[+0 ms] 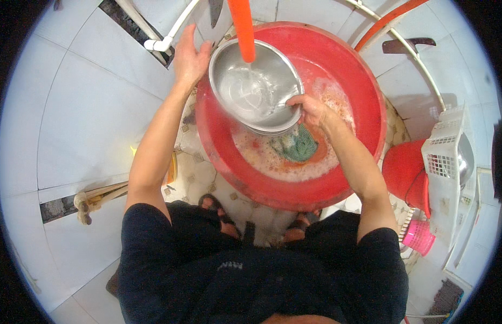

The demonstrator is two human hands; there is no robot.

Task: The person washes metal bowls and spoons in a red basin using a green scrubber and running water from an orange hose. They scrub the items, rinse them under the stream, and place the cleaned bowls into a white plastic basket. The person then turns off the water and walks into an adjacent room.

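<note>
A round stainless steel basin (235,89) is held over a large red plastic tub (366,121). My right hand (313,109) grips its right rim, thumb inside and the other fingers mostly hidden beneath. Water runs from an orange hose (243,32) into the basin, where the surface ripples. My left hand (191,58) is raised by the basin's upper left rim, fingers apart, near a white pipe elbow (160,43); it holds nothing. Below the basin, a green mesh cloth or scrubber (297,146) lies in foamy, orange-tinted water (271,168) inside the tub.
Tiled walls (93,109) close in on both sides. To the right are a red bucket (403,174), a white plastic basket (441,162) and a pink basket (419,238). Wooden sticks (101,196) lean at the left wall. My feet stand on the patterned tile floor (194,170).
</note>
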